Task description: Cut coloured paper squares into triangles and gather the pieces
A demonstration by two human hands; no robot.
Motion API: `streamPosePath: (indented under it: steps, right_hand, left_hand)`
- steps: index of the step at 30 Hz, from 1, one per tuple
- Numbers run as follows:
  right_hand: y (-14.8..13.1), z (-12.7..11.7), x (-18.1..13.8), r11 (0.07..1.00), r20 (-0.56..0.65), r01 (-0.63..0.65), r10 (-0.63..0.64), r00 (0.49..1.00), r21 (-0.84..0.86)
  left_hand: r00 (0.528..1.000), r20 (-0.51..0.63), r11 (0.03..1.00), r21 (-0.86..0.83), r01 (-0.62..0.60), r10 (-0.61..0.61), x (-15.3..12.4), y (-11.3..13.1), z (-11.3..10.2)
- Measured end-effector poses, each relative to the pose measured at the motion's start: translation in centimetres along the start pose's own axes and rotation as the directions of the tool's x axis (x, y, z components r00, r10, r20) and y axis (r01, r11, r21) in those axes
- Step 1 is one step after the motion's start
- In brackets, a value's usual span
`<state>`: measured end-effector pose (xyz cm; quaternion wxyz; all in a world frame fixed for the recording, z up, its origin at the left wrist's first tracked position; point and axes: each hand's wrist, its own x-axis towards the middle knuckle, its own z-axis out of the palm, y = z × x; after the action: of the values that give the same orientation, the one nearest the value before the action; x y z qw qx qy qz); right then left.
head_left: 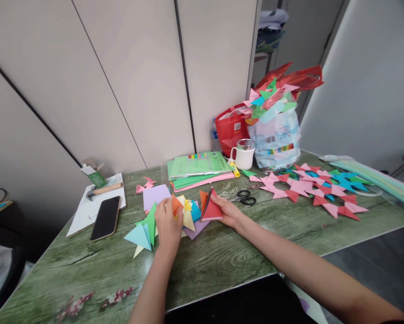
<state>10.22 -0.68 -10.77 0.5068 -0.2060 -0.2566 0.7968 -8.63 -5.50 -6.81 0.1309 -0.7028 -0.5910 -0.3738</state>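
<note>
My left hand point(168, 225) rests on a pile of folded paper triangles point(187, 217) in orange, yellow, blue and purple, its fingers curled over an orange piece point(176, 203). My right hand point(229, 213) holds a stack of red and orange folded triangles point(210, 208) on edge against the green wood-grain table point(222, 256). Green and light blue folded pieces point(144, 229) lie just left of my left hand. A lilac paper square point(155, 195) lies behind the pile.
Black scissors point(244, 197) lie right of my right hand. A phone point(105, 218), a hammer point(102, 190), a coloured paper stack point(198, 170), a white mug point(244, 155), a red bag point(231, 128), a filled plastic bag point(276, 132) and joined pink and red pieces point(315, 189) stand around.
</note>
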Motion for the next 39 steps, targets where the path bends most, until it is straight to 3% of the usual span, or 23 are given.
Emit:
streamPosePath:
  steps: [4, 8, 14, 22, 30, 34, 39]
  right_hand:
    - [-0.2, 0.3, -0.2, 1.000, 0.014, 0.021, -0.021, 1.000, 0.021]
    - [-0.4, 0.5, -0.4, 0.999, 0.033, 0.020, -0.021, 0.999, 0.029]
    - [-0.1, 0.3, -0.2, 1.000, 0.041, -0.012, 0.011, 0.999, 0.017]
    - [-0.2, 0.3, -0.2, 1.000, 0.063, -0.008, 0.008, 0.998, 0.008]
    - [-0.1, 0.2, -0.3, 1.000, 0.096, -0.022, 0.023, 0.995, -0.009]
    - [-0.2, 0.8, -0.7, 0.999, 0.139, -0.025, 0.028, 0.990, -0.024]
    - [-0.3, 1.4, -1.2, 0.995, 0.178, -0.073, 0.083, 0.980, -0.065]
  left_hand:
    - [0.989, 0.046, 0.974, 0.184, 0.129, -0.139, 0.3, -1.5, -0.3]
    - [0.974, 0.128, 0.946, 0.291, 0.143, -0.186, 0.3, -1.5, -0.4]
    - [0.959, 0.196, 0.927, 0.353, 0.128, -0.207, 0.3, -1.4, -0.5]
    - [0.960, 0.164, 0.923, 0.349, 0.160, -0.228, 0.3, -1.6, -0.3]
    - [0.966, 0.111, 0.961, 0.175, 0.213, -0.234, 0.2, 0.3, -0.4]
    - [0.968, 0.238, 0.995, -0.045, 0.091, -0.078, -0.9, 2.2, 0.3]
    - [0.933, 0.324, 0.944, -0.327, -0.043, 0.155, -2.0, 3.4, 0.6]
